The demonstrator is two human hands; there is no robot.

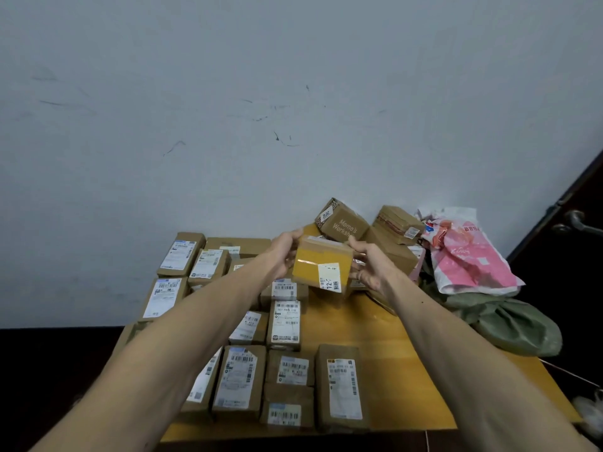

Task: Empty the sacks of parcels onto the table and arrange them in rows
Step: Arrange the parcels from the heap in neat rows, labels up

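Both hands hold one small cardboard box [321, 267] with yellow tape and a white label in the air above the middle of the wooden table [385, 334]. My left hand [285, 252] grips its left side, my right hand [367, 267] its right side. Several labelled brown parcels [284, 324] lie flat in rows over the table's left and front parts. Behind the held box, a loose heap of boxes [388, 231] leans against the wall. A green sack [515, 324] lies crumpled at the table's right edge.
A pink and white plastic mailer bag [466, 256] rests on the heap's right side above the sack. A white wall stands directly behind the table. A dark door with a handle [574, 220] is at the far right. Bare wood shows at right front.
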